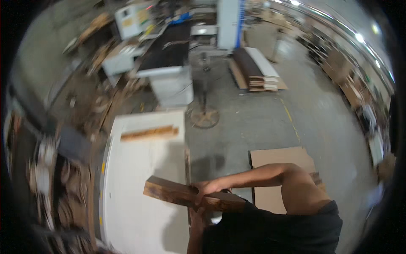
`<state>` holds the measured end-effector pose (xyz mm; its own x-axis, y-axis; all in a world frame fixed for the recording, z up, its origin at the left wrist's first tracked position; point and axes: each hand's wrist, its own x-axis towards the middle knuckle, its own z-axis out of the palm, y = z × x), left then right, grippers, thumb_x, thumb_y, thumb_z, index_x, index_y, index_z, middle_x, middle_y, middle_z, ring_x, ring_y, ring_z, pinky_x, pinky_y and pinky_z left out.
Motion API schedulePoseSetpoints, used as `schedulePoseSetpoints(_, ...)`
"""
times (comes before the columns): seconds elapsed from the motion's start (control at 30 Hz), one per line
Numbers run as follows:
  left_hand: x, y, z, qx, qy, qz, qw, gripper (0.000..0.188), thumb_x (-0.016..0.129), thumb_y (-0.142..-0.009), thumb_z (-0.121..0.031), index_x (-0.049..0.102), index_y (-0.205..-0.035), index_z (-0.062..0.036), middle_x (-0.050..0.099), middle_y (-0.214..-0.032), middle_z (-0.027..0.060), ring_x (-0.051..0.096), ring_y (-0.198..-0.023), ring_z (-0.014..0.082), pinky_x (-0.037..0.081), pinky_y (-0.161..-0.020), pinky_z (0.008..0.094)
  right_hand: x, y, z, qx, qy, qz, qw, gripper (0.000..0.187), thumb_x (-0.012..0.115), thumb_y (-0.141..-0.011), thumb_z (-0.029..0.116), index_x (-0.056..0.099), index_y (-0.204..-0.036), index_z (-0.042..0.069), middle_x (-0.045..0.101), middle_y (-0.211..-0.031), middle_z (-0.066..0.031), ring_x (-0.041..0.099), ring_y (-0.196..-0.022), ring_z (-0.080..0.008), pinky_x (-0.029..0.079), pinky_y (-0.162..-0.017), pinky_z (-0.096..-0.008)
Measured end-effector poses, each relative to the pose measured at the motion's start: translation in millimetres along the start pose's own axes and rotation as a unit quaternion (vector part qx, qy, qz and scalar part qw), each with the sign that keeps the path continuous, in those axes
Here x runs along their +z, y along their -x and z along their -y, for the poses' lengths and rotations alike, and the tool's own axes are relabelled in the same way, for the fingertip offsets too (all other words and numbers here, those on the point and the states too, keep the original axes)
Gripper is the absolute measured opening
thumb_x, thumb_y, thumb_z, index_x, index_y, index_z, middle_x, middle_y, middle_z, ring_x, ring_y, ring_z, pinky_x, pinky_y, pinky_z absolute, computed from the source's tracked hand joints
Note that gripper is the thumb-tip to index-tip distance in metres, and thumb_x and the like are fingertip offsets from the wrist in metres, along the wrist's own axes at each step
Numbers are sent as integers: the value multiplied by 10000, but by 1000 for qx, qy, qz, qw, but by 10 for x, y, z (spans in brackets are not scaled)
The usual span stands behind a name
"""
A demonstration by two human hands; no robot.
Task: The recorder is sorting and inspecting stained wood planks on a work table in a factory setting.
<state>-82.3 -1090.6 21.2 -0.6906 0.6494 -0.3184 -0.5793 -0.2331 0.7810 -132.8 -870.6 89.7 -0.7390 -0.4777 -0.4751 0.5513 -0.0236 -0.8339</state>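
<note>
A thick brown length of wood (167, 191), perhaps several strips stacked together, is held level in front of my body, its left end over the white-topped table. From above, my right hand (206, 189) is closed around its middle, fingers wrapped over the near side. Below it, my left hand (197, 215) grips the underside, with its fingers partly hidden by the wood. The right end of the wood passes in front of my dark shirt. Farther up the white tabletop (139, 178) lies a small group of brown wooden strips (149, 133).
Scrap wood (74, 194) fills the left side. Past the table stands a white unit with a dark top (169, 51). A round-based stand (204, 117) is on the floor, with stacked boards (256, 74) beyond. Flat cardboard-coloured sheets (281, 157) lie at my right.
</note>
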Motion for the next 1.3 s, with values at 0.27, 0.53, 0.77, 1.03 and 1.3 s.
schedulePoseSetpoints(0.27, 1710, -1560, 317, -62, -80, 180, 978, 1067, 728, -830, -748, 320, -1615, -153, 422, -1553, 95, 364, -1493, 284, 298, -1240, 508, -1446, 1822, -200, -58, 36, -201, 977, 960, 869, -746, 534, 556, -1447, -43, 644, -1350, -184, 580, -1286, -276, 472, -1066, -430)
schedulePoseSetpoints(0.53, 3207, -2827, 980, -183, -101, 309, 928, 998, 632, -874, -766, 351, -1587, -127, 447, -1533, 130, 415, -1465, 341, 393, -1157, 549, -2111, 3516, -1284, -36, 1, -456, 889, 1182, 740, -770, 756, 392, -1569, -42, 466, -1536, -272, 504, -1390, -410, 445, -1129, -494)
schedulePoseSetpoints(0.77, 4563, -3607, 1512, -269, -194, 372, 867, 944, 659, -856, -753, 449, -1528, -124, 547, -1462, 113, 523, -1349, 329, 412, -1138, 542, -1507, 4228, -2523, -95, -227, -548, 799, 1263, 788, -791, 672, 203, -1651, -44, 314, -1594, -306, 428, -1423, -428, 502, -1048, -449)
schedulePoseSetpoints(1.03, 6328, -4591, 2895, -305, -276, 528, 743, 830, 683, -918, -619, 443, -1543, -129, 556, -1469, 88, 523, -1360, 297, 403, -1162, 520, -2150, 4450, -2759, -249, -431, -755, 426, 1085, 869, -845, 370, 220, -1622, -22, 409, -1525, -256, 375, -1467, -357, 360, -1200, -445)
schedulePoseSetpoints(1.3, 8347, -4198, 4482, -486, -288, 585, 582, 962, 807, -811, -597, 422, -1560, -132, 521, -1527, 47, 468, -1432, 272, 389, -1186, 491, -2730, 5212, -3081, -423, -511, -747, 40, 983, 828, -808, 122, 300, -1623, -30, 413, -1620, -136, 321, -1543, -257, 221, -1270, -386)
